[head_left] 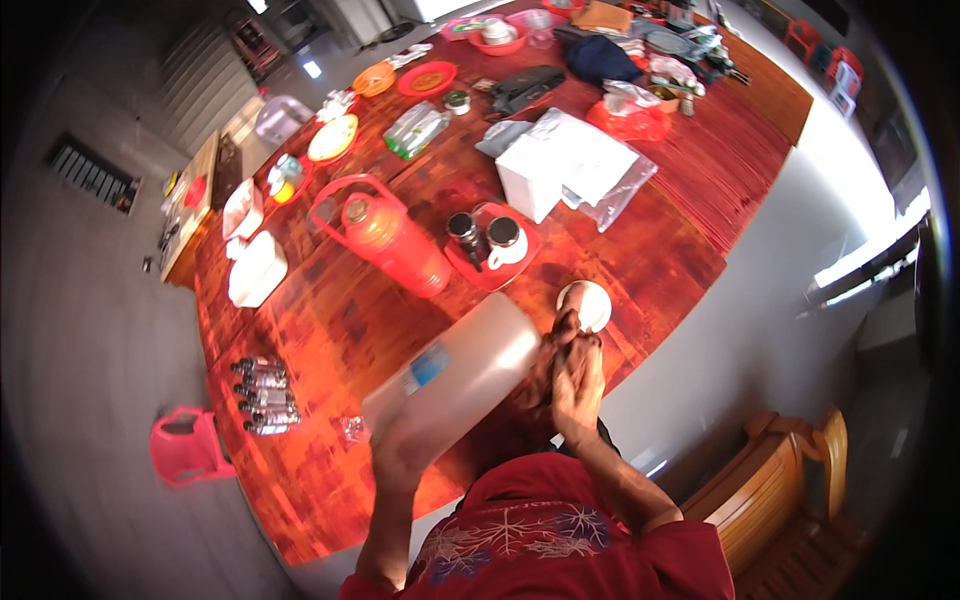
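1. Overhead, from the head view, both hands are holding a large translucent water jug (pixel 455 375) that is lying tilted, its neck end pointing away from the person toward a white cup (pixel 584 304).
2. Down at the jug's base end, the left hand (pixel 398 455) is closing around it from below, fingers wrapped on the plastic; the picture is blurring here, so the exact grip is hard to tell.
3. Meanwhile the right hand (pixel 575 385) is gripping the jug's neck end, fingers curled tight, with the fingertips reaching up just beside the white cup.
4. That cup is sitting on the red wooden counter (pixel 330 330), close to its near edge, touching or almost touching the right hand; which one cannot be told.
5. Just beyond the hands, a red tray (pixel 497 270) is carrying a white mug with a dark lid (pixel 506 241) and a dark steel flask (pixel 465 234).
6. Left of that tray, a red thermos jug (pixel 393 240) is lying tilted on the counter.
7. Farther beyond the right hand, a white box (pixel 556 165) is resting by a clear plastic bag (pixel 620 195).
8. Well to the left of the left hand, a pack of small bottles (pixel 265 395) is lying at the counter's edge, and a pink stool (pixel 185 445) is standing on the floor beside it.
9. Behind the right hand, a wooden chair (pixel 775 500) is standing apart from the counter.
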